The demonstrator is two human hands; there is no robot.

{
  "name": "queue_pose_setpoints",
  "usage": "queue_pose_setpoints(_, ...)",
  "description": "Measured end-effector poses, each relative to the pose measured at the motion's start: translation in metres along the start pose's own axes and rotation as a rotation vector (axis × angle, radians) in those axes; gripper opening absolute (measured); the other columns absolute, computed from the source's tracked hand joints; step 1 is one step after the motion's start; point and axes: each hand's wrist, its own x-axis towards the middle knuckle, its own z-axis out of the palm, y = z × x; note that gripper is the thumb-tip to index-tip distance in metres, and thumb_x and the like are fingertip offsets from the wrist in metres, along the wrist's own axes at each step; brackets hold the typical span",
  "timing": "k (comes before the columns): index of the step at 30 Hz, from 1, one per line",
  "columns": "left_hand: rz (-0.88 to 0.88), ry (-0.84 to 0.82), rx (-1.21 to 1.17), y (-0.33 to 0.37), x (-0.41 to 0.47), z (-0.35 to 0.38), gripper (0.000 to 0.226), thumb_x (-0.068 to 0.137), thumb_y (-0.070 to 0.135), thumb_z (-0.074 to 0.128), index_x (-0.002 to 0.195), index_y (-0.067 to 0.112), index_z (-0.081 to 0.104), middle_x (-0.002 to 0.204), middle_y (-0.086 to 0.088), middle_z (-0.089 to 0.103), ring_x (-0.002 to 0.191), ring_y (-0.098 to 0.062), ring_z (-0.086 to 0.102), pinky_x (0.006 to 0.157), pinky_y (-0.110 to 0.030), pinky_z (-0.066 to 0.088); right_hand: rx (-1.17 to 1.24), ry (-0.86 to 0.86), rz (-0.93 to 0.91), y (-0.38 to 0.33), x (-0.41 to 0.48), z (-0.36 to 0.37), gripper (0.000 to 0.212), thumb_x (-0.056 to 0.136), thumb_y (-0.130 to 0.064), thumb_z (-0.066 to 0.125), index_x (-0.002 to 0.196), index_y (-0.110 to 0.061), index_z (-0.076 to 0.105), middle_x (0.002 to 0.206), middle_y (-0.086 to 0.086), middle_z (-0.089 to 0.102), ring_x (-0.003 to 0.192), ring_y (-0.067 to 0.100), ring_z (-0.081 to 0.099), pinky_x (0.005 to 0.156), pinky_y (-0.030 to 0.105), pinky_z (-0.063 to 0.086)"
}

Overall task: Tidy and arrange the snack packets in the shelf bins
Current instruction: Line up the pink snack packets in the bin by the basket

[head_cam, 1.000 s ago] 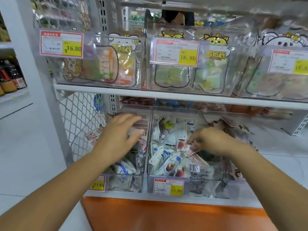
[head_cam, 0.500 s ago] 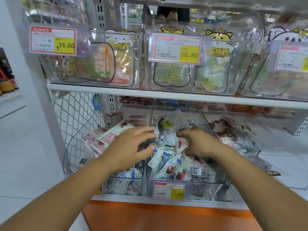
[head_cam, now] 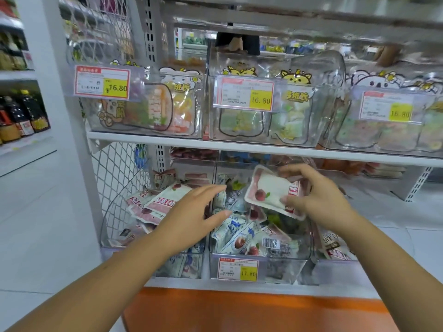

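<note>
My right hand (head_cam: 316, 197) grips a pink-and-white snack packet (head_cam: 268, 192) and holds it above the middle clear bin (head_cam: 282, 267), which is full of blue-and-white and pink packets. Stretched out with straight fingers, my left hand (head_cam: 194, 214) hovers over the divider between the left bin (head_cam: 182, 267) and the middle bin, holding nothing. The left bin holds a heap of pink-and-white packets (head_cam: 163, 202).
Above is a white shelf (head_cam: 239, 146) with clear bins of sweets and price tags. A wire mesh panel (head_cam: 115, 183) closes the left end. An orange base (head_cam: 251, 312) runs below. A third bin (head_cam: 335, 250) sits on the right. Bottles (head_cam: 21, 116) stand on a shelf far left.
My right hand has lifted a pink-and-white packet out of the middle bin. My left hand has shifted right, from over the left bin toward the divider.
</note>
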Motion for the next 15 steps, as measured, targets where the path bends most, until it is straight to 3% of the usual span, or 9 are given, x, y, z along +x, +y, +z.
queue_pose_setpoints(3, -0.083, 0.050, -0.200, 0.012, 0.000, -0.001, 0.070, 0.086, 0.057, 0.058, 0.146, 0.043, 0.025, 0.144, 0.023, 0.039, 0.129, 0.000, 0.039, 0.106, -0.028, 0.037, 0.219, -0.108, -0.005, -0.020, -0.009, 0.008, 0.058, 0.071, -0.006, 0.082, 0.111, -0.042, 0.060, 0.108, -0.024, 0.061, 0.096, 0.009, 0.063, 0.079, 0.028, 0.054)
queue_pose_setpoints(6, -0.158, 0.062, -0.550, 0.019, 0.000, -0.005, 0.057, 0.087, 0.031, 0.068, 0.138, 0.038, 0.042, 0.116, 0.021, 0.064, 0.101, 0.000, 0.062, 0.082, -0.028, 0.054, 0.310, -0.214, -0.031, -0.028, -0.012, 0.038, 0.058, 0.071, -0.006, 0.082, 0.111, -0.042, 0.059, 0.109, -0.011, 0.064, 0.094, 0.018, 0.066, 0.077, 0.038, 0.058)
queue_pose_setpoints(8, -0.201, 0.185, -0.630, 0.015, -0.001, -0.014, 0.034, 0.091, 0.010, 0.063, 0.118, 0.030, 0.060, 0.093, 0.005, 0.072, 0.077, -0.006, 0.067, 0.065, -0.026, 0.055, 0.307, -0.214, -0.046, -0.026, -0.002, 0.047, 0.053, 0.079, -0.009, 0.077, 0.115, -0.040, 0.055, 0.111, -0.009, 0.063, 0.090, 0.015, 0.066, 0.076, 0.033, 0.059)
queue_pose_setpoints(11, -0.327, 0.459, -0.641, -0.007, -0.003, -0.030, 0.028, 0.095, 0.004, 0.053, 0.099, 0.029, 0.064, 0.083, -0.004, 0.067, 0.056, -0.007, 0.060, 0.052, -0.026, 0.052, 0.101, -0.084, 0.041, -0.006, 0.019, 0.047, 0.031, 0.088, -0.009, 0.067, 0.109, -0.030, 0.060, 0.098, -0.007, 0.066, 0.080, 0.014, 0.067, 0.071, 0.021, 0.056)
queue_pose_setpoints(13, -0.305, 0.514, -0.483, -0.014, -0.006, -0.031, 0.024, 0.098, 0.012, 0.051, 0.105, 0.032, 0.062, 0.088, 0.003, 0.064, 0.064, -0.003, 0.061, 0.061, -0.028, 0.057, -0.078, -0.046, 0.066, 0.007, 0.022, 0.061, 0.019, 0.092, -0.014, 0.063, 0.110, -0.019, 0.063, 0.084, -0.007, 0.064, 0.071, 0.009, 0.062, 0.061, 0.013, 0.048)
queue_pose_setpoints(15, -0.194, 0.350, -0.289, -0.007, -0.010, -0.015, 0.026, 0.098, 0.025, 0.051, 0.121, 0.035, 0.055, 0.106, 0.013, 0.057, 0.084, 0.004, 0.057, 0.074, -0.011, 0.048, -0.209, -0.129, 0.015, 0.010, 0.015, 0.082, 0.023, 0.096, -0.028, 0.056, 0.118, -0.022, 0.060, 0.081, -0.010, 0.062, 0.070, 0.004, 0.058, 0.061, 0.017, 0.042)
